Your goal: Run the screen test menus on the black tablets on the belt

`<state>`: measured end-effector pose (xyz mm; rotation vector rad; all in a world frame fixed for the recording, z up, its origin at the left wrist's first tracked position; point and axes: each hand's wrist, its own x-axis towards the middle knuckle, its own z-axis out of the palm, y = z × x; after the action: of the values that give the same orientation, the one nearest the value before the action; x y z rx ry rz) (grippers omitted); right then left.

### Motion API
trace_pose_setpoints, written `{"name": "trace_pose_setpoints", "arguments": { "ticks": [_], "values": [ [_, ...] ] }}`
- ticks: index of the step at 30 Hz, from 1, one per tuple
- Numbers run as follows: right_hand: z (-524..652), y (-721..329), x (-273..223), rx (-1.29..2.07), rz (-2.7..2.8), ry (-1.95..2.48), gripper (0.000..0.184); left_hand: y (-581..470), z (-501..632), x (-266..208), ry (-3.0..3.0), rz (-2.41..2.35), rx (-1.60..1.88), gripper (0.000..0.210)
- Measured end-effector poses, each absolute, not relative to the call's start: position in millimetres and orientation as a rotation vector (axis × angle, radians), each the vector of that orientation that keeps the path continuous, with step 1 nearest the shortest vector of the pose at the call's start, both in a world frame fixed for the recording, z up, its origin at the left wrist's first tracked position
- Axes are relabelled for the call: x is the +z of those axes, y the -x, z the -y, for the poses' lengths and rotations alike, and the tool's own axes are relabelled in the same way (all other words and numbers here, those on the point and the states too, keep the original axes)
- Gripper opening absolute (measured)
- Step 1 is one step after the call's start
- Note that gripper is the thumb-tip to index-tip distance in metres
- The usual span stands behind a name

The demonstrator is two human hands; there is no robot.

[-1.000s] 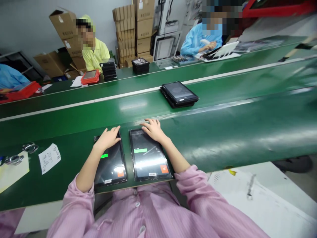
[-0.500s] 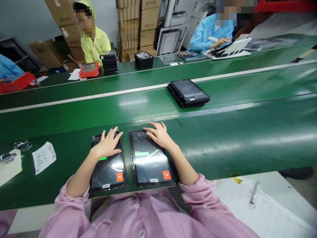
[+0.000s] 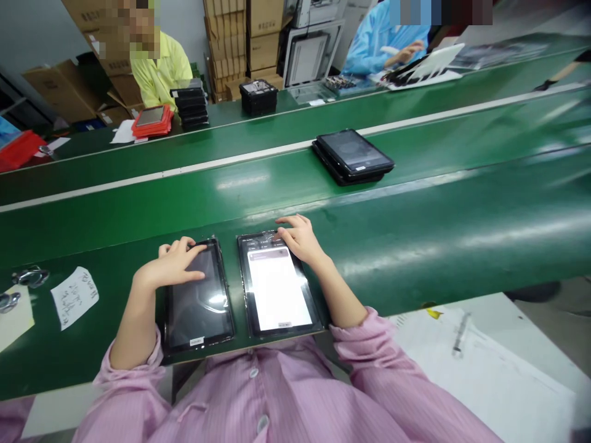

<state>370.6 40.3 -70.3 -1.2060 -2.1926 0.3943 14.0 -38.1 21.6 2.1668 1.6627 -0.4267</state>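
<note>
Two tablets lie flat side by side at the near edge of the green bench. The left tablet [image 3: 198, 317] has a dark screen with a small white label at its lower edge. Over its upper left part is my left hand [image 3: 173, 261], fingers apart and holding nothing. On the right tablet [image 3: 279, 295] a bright white page shows, with a grey bar at its top. My right hand [image 3: 298, 239] rests at that tablet's upper right corner, fingers spread and nothing in them. Whether the fingertips touch either screen, I cannot tell.
Stacked black tablets [image 3: 354, 157] sit on the green belt ahead. A handwritten note [image 3: 75, 298] and metal clips [image 3: 30, 276] lie at left. Papers [image 3: 480, 369] and a pen [image 3: 459, 335] are at lower right. Across the belt, two people sit near red trays [image 3: 152, 121] and black stacks [image 3: 191, 107].
The left screen went dark, losing its green bar and orange square. A white page replaced the same marks on the right screen. My left hand shifted left, its fingers more bent.
</note>
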Motion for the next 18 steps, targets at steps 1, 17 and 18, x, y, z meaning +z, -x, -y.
{"name": "trace_pose_setpoints", "arguments": {
  "ticks": [1,17,18],
  "values": [
    [-40.5,-370.4,-70.1,0.382,2.188,1.21,0.05,-11.7,35.6,19.9,-2.16,-1.665,-0.452,0.075],
    [-46.6,-377.9,-68.8,0.295,2.055,1.248,0.042,-23.3,-29.0,-10.0,-1.937,-1.494,0.131,0.084],
    [-46.2,-377.5,-68.4,0.301,2.052,1.249,0.043,-26.2,-28.3,-9.9,-1.942,-1.515,0.114,0.082]
  ]
}}
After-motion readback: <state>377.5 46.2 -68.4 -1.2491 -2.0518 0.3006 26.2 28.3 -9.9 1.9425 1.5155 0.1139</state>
